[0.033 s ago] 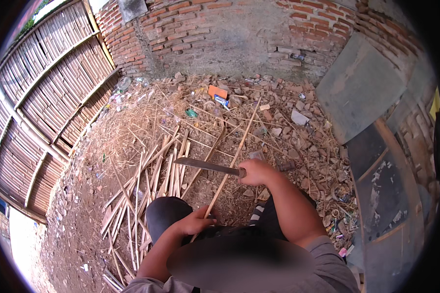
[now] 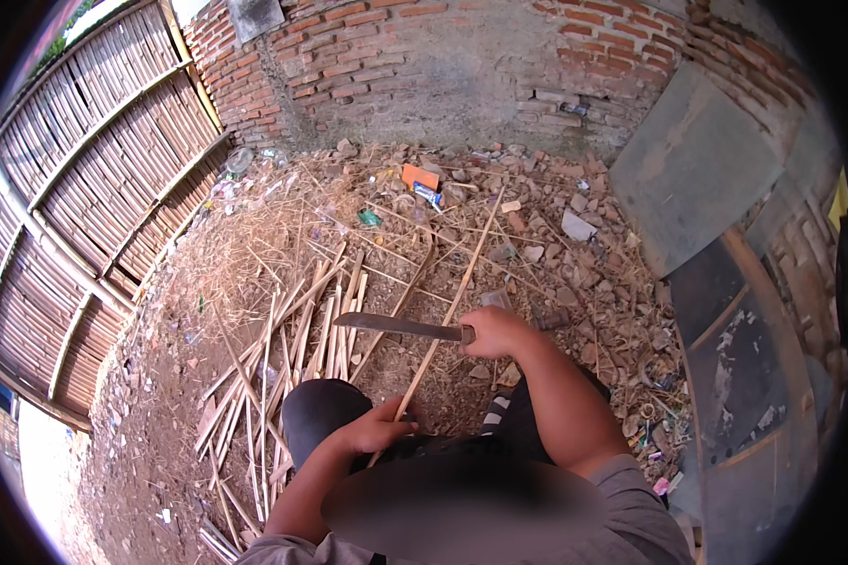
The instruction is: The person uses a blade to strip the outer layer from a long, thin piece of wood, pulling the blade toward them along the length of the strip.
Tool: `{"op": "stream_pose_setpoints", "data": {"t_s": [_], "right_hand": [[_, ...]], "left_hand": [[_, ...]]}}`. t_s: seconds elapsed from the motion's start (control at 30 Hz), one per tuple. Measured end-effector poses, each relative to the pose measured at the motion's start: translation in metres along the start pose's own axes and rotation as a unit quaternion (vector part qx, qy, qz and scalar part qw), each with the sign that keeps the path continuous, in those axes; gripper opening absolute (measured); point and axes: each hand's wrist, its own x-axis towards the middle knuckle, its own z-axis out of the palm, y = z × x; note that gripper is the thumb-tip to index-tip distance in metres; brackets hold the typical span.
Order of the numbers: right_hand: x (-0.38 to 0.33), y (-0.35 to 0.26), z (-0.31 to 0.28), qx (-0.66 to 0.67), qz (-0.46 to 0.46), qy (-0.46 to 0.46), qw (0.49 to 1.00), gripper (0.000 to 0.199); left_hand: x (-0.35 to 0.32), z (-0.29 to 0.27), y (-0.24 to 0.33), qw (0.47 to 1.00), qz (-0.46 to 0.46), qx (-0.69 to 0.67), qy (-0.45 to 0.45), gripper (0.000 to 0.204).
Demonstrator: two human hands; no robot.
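Two hands are busy here: your left hand is closed around the near end of a long bamboo stick, low by your knee, and your right hand is closed on the handle of a knife, whose blade lies across the stick. I think the stick is light and stiff but thin, so it may bend or split; hold it near the lower end. More sticks lie on the ground at your left. I see no container, only rubble by the brick wall.
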Motion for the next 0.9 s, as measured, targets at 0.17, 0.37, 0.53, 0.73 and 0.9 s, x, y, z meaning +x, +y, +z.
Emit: {"op": "stream_pose_setpoints", "data": {"t_s": [0.17,0.37,0.53,0.73,0.9], "right_hand": [[-0.003,0.013,-0.014,0.065,0.076,-0.046,0.994,0.038],[0.003,0.026,-0.003,0.014,0.098,0.037,0.994,0.037],[-0.003,-0.002,-0.008,0.028,0.054,0.003,0.998,0.038],[-0.001,-0.001,-0.01,-0.008,0.035,-0.039,0.999,0.039],[0.0,0.024,-0.013,-0.003,0.092,0.027,0.995,0.041]], "left_hand": [[0.002,-0.002,-0.005,1.0,0.012,0.014,-0.009,0.032],[0.004,-0.002,-0.006,1.0,-0.002,0.023,-0.001,0.033],[0.0,-0.002,-0.004,1.0,-0.019,0.018,0.003,0.032],[0.003,-0.001,-0.015,0.999,0.002,0.031,0.017,0.031],[0.002,0.001,-0.004,1.0,-0.007,0.013,0.015,0.03]]}}
